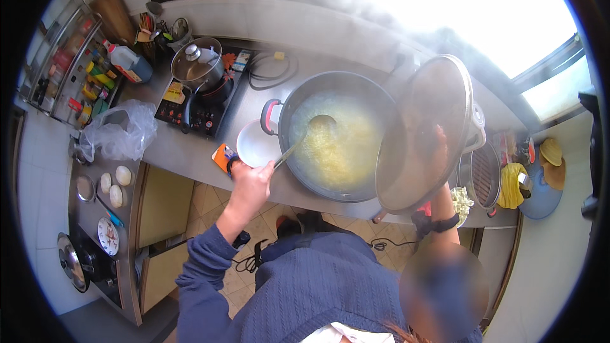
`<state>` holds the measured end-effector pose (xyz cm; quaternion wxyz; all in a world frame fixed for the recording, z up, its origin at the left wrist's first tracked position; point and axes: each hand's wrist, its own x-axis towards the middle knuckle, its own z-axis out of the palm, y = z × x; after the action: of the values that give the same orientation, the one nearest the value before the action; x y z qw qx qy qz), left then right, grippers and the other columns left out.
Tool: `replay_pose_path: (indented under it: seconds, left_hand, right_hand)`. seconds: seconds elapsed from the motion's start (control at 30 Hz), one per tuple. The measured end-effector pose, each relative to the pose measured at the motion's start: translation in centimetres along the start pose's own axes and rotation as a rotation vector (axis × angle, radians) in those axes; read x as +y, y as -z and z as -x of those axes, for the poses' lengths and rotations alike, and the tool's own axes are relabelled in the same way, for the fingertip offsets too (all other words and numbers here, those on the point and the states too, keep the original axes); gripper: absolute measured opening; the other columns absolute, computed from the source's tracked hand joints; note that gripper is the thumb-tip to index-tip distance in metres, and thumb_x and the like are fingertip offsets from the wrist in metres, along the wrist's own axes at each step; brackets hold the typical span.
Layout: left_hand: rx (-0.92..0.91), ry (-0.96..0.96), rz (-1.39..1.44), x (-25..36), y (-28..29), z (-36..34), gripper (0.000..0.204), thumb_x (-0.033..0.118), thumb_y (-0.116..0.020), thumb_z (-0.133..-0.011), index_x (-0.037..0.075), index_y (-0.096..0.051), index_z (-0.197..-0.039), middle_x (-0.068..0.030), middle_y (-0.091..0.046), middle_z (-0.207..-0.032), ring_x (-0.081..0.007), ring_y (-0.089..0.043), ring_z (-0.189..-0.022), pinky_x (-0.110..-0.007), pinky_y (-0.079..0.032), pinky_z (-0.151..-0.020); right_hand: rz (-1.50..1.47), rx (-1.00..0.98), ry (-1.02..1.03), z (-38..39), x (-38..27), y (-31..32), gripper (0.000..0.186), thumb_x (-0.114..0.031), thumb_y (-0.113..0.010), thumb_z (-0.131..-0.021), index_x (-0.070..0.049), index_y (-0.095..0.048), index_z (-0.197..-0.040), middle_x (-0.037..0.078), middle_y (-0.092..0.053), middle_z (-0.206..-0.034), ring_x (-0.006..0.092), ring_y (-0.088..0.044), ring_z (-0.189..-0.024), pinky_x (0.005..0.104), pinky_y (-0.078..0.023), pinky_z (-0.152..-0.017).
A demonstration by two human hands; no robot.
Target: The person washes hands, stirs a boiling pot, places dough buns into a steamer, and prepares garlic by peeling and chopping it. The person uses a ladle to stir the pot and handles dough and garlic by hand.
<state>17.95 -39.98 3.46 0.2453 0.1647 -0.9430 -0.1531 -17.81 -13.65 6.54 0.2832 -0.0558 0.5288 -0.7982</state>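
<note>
My left hand (251, 184) is closed around the handle of a ladle (323, 125), whose bowl dips into a large dark pot (287, 164) with red-trimmed handles. Pale yellow, cloudy food in liquid (343, 159) steams inside it. My right hand (437, 147) shows dimly through a large glass lid (413, 114). That hand holds the lid tilted up at the pot's right side; the exact grip is blurred by the fogged glass. Close to my left hand, a white bowl (254, 142) stands against the pot's left side, beside an orange packet (223, 157).
A lidded steel pot (197, 67) sits on an induction cooker (190, 114) at left. Nearby are a plastic bag (121, 130), a blue-liquid jug (129, 63) and a seasoning rack (63, 63). A rack-lined pan (481, 174) and a yellow cloth (511, 185) lie right. Cables (270, 70) cross the counter.
</note>
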Motion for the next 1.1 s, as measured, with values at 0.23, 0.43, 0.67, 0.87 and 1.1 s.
replay_pose_path:
  seconds: [0.23,0.43,0.67,0.87,1.1]
  left_hand:
    - [-0.409,0.496,0.542,0.1,3.6,-1.3,0.025,0.002,-0.058,-0.086,-0.001,-0.065,-0.110,-0.0148,-0.068,-0.081,-0.0193,-0.069,-0.077,-0.030,-0.053,-0.068]
    - [-0.744,0.747,0.872,0.2,3.7,-1.8,0.022,0.012,-0.062,-0.089,-0.002,-0.065,-0.106,-0.0026,-0.067,-0.073,-0.0012,-0.043,-0.047,-0.019,-0.033,-0.041]
    - [-0.629,0.839,1.156,2.5,2.9,0.1,0.022,0.011,-0.059,-0.090,-0.004,-0.063,-0.106,-0.0015,-0.065,-0.069,-0.0003,-0.037,-0.044,-0.018,-0.028,-0.040]
    - [-0.157,0.300,0.597,5.0,1.3,0.5,0.020,0.004,-0.056,-0.086,-0.006,-0.061,-0.103,-0.0205,-0.063,-0.071,-0.0332,-0.063,-0.062,-0.040,-0.049,-0.055]
    - [-0.142,0.282,0.293,5.3,-0.7,-1.6,0.019,0.002,-0.053,-0.086,-0.003,-0.058,-0.104,-0.0216,-0.061,-0.069,-0.0357,-0.062,-0.063,-0.041,-0.048,-0.055]
  right_hand:
    - [0.024,0.012,0.052,1.7,0.6,-0.2,0.029,-0.025,-0.045,-0.098,-0.005,-0.055,-0.116,0.004,-0.058,-0.103,0.0146,-0.059,-0.087,0.0264,-0.051,-0.077]
    - [-0.010,0.003,0.106,2.6,0.6,-0.5,0.028,-0.024,-0.045,-0.098,-0.004,-0.055,-0.115,0.005,-0.058,-0.103,0.0153,-0.059,-0.088,0.0277,-0.052,-0.078]
    - [-0.054,0.005,0.170,3.4,0.0,-0.2,0.027,-0.022,-0.045,-0.097,-0.003,-0.055,-0.114,0.006,-0.058,-0.103,0.0161,-0.059,-0.088,0.0293,-0.052,-0.079]
    - [-0.088,-0.011,0.206,3.8,-0.5,-0.5,0.027,-0.021,-0.045,-0.097,-0.003,-0.055,-0.113,0.006,-0.058,-0.103,0.0169,-0.059,-0.089,0.0306,-0.053,-0.080]
    - [-0.147,-0.034,0.240,4.0,0.2,-0.9,0.026,-0.020,-0.045,-0.096,-0.002,-0.054,-0.112,0.007,-0.057,-0.102,0.0177,-0.059,-0.090,0.0322,-0.053,-0.081]
